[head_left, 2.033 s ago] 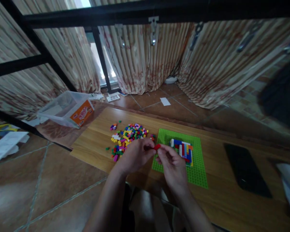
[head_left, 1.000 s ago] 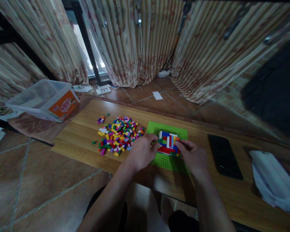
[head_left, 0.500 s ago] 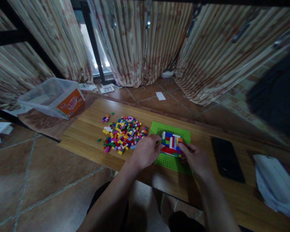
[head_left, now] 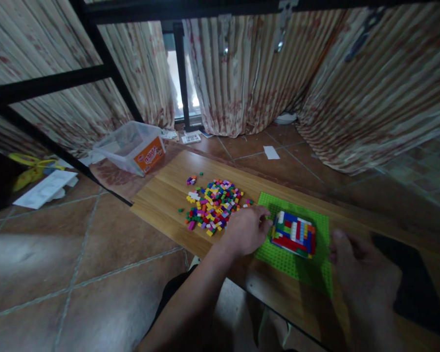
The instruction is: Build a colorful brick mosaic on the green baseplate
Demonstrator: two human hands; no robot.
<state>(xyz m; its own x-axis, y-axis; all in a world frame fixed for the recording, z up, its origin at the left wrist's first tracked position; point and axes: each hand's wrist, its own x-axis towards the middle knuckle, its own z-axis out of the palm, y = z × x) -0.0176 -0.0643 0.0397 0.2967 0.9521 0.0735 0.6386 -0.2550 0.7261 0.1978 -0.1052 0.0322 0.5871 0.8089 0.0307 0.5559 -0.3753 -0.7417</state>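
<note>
A build of multicoloured toy bricks [head_left: 293,233] lies on a green studded baseplate [head_left: 273,259]; red, blue and white bricks show on its top. At the build's left side is my left hand [head_left: 247,229], above the plate's left edge. Its fingers are bent, with a gap between thumb and forefinger, and nothing shows in them. My right hand [head_left: 366,269] is off the plate's right edge, apart from the build. Its curled fingers are smeared, so whether they hold anything is unclear. Left of the plate spreads a pile of loose bricks [head_left: 216,200].
The wooden table [head_left: 161,215] carries a dark flat object [head_left: 414,278], partly behind my right hand. Beyond the table's far left end stands a clear plastic bin [head_left: 122,151] with an orange label. A white tray [head_left: 46,188] and white paper [head_left: 271,152] lie on the tiled floor.
My right hand has let go of the build's right side and moved away to the right. My left hand stays at the build's left side. The view has swung left.
</note>
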